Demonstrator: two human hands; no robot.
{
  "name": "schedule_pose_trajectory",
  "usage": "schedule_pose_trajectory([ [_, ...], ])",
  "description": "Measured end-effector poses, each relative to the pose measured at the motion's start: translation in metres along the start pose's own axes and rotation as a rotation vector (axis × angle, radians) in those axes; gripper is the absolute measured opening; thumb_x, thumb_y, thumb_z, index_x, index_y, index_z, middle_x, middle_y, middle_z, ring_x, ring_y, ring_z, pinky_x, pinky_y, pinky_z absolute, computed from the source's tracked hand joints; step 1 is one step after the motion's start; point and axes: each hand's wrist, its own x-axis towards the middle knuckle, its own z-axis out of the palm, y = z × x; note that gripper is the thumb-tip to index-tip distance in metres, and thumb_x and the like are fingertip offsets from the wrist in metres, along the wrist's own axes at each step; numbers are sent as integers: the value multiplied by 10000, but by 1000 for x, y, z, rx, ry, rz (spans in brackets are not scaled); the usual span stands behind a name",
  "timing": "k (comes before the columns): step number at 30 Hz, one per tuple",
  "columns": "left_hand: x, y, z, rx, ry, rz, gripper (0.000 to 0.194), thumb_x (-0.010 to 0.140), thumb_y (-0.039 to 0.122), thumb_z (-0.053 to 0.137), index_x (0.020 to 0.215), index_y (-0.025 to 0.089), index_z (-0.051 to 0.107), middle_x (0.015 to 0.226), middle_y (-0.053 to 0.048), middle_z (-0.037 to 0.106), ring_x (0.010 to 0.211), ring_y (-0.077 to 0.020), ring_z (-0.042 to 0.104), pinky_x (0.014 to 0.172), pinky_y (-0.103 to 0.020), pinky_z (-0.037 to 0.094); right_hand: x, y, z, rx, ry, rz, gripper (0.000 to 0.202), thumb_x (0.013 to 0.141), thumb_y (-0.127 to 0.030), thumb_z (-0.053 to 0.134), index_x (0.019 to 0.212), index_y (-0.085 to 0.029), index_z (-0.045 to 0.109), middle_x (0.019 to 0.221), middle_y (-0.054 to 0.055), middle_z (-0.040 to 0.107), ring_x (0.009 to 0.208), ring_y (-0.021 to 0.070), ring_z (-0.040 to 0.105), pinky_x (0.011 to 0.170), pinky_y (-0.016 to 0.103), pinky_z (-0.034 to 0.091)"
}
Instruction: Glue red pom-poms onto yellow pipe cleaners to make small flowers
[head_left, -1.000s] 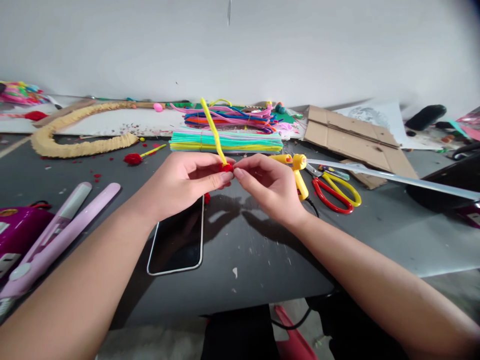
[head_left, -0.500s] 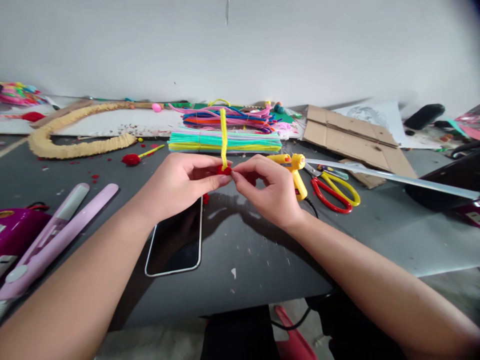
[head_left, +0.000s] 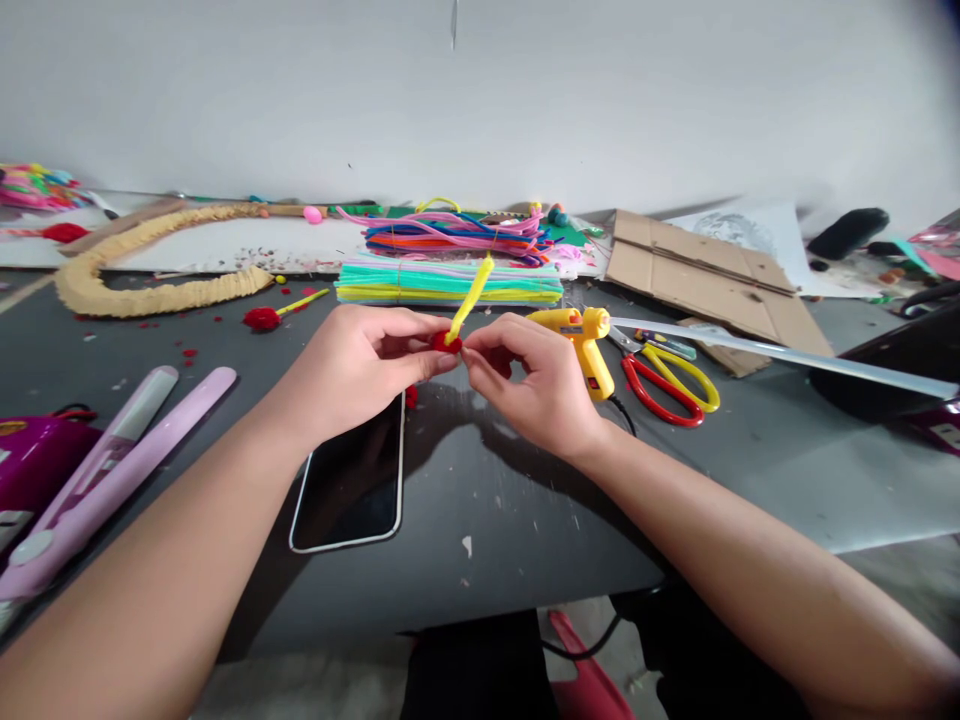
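My left hand (head_left: pixel 375 365) is closed, its thumb and fingers pinching a small red fuzzy pipe-cleaner flower (head_left: pixel 448 343) above the table. A yellow pipe-cleaner stem (head_left: pixel 472 298) sticks up from the red part and leans to the right. From the right side, my right hand (head_left: pixel 529 375) pinches at the red part's edge with thumb and fingertips; fingers cover much of it. Under my left hand lies a phone (head_left: pixel 349 490) with a dark screen. Just beyond my right hand is a yellow glue gun (head_left: pixel 589 345).
Bundles of coloured pipe cleaners (head_left: pixel 450 280) lie at the back. A similar red flower (head_left: pixel 262 318) rests to the left, near a curved beige piece (head_left: pixel 150 300). A pink hair straightener (head_left: pixel 142 470) is at left; scissors (head_left: pixel 667 390) and cardboard (head_left: pixel 705 270) are at right.
The yellow stem has tipped from nearly upright to leaning right and away. The red part has turned slightly between my fingers, while both hands stay almost in place.
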Motion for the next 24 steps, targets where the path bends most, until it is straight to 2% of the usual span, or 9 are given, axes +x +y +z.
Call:
schedule_pose_trajectory([
  [5, 1, 0, 0, -18, 14, -8, 214, 800, 271, 822, 1013, 260, 828, 1159, -6, 782, 1020, -211, 719, 959, -351, 580, -1, -1, 0, 71, -25, 59, 70, 898, -225, 635, 858, -185, 676, 782, 19, 676, 670, 123, 534, 622, 279, 441],
  [13, 1, -1, -2, 31, -26, 31, 199, 815, 246, 804, 1009, 281, 829, 1126, 13, 790, 981, -189, 713, 911, -304, 572, -1, -3, -1, 137, -84, 139, 82, 901, -241, 629, 886, -178, 680, 801, 19, 687, 676, 120, 556, 616, 270, 452],
  [17, 0, -1, -5, 20, -77, -1, 282, 834, 271, 792, 1116, 288, 805, 1166, 12, 779, 1038, -200, 701, 929, -302, 564, -1, -2, -1, 149, -82, 145, 81, 902, -241, 634, 889, -177, 682, 809, 22, 695, 676, 119, 556, 613, 272, 452],
  [20, -1, 0, -6, -19, -121, -70, 386, 845, 324, 782, 1230, 305, 760, 1185, 6, 770, 1046, -226, 697, 862, -306, 579, -1, -2, -1, 126, -60, 128, 75, 899, -230, 639, 882, -176, 688, 805, 17, 691, 668, 114, 540, 617, 273, 449],
  [24, -1, -2, -6, -29, -97, -120, 402, 825, 369, 795, 1222, 311, 765, 1160, -3, 779, 1035, -260, 703, 813, -332, 588, -1, -2, -1, 106, -62, 70, 65, 900, -215, 640, 872, -180, 688, 799, 13, 666, 673, 115, 532, 630, 281, 452],
])
